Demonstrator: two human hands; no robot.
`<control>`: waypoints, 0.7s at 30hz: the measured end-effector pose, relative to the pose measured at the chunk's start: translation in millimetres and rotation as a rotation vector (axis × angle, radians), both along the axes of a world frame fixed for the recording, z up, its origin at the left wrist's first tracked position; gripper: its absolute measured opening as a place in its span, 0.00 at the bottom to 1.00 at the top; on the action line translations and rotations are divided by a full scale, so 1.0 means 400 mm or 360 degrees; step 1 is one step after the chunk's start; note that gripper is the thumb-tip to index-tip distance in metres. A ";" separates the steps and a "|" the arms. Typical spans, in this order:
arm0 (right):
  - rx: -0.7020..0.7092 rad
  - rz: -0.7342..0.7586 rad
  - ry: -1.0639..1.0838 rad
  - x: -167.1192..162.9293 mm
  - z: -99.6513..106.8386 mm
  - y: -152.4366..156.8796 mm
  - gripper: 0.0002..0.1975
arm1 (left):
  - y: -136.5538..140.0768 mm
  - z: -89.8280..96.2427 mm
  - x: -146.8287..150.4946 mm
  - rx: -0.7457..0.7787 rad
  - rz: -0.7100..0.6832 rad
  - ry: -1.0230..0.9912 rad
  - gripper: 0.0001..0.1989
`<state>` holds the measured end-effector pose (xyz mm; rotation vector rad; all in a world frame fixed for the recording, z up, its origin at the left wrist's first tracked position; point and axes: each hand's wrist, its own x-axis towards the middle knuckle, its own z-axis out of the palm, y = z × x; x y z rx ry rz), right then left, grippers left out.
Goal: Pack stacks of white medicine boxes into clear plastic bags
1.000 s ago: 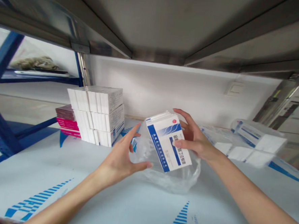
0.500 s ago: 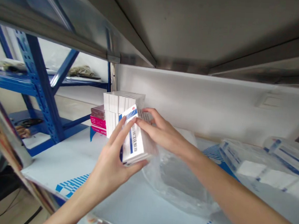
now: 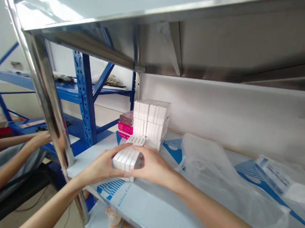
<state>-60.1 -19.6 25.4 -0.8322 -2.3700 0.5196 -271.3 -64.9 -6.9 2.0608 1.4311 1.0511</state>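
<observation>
My left hand and my right hand grip a row of slim white boxes from either side. Several box ends face me, and print shows on a box surface just behind the fingers. The row is low over the shelf, in front of a taller stack of white boxes. Whether it touches the shelf or other boxes beneath cannot be made out. Pink and dark red boxes stand to the left of the stack.
A crumpled clear plastic bag lies right of my hands. Farther right is a plastic-wrapped pack. A metal shelf hangs overhead, with a shiny post at left. Beyond it are a blue rack and another person's arms.
My hands have lowered the boxes from a tilted hold, printed face towards me, to in front of the stack, ends towards me. The view has swung left.
</observation>
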 end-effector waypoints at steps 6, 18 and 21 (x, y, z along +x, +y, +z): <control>-0.0070 -0.0066 -0.0045 -0.030 -0.031 0.004 0.38 | 0.020 -0.009 -0.045 -0.0053 -0.0062 -0.0048 0.47; -0.0054 -0.0168 -0.0033 -0.057 -0.044 -0.016 0.36 | 0.042 0.015 -0.082 -0.0057 -0.0212 -0.0035 0.42; -0.0017 -0.0172 0.0048 -0.053 -0.057 -0.025 0.35 | 0.041 0.004 -0.082 0.0064 -0.0233 0.0062 0.43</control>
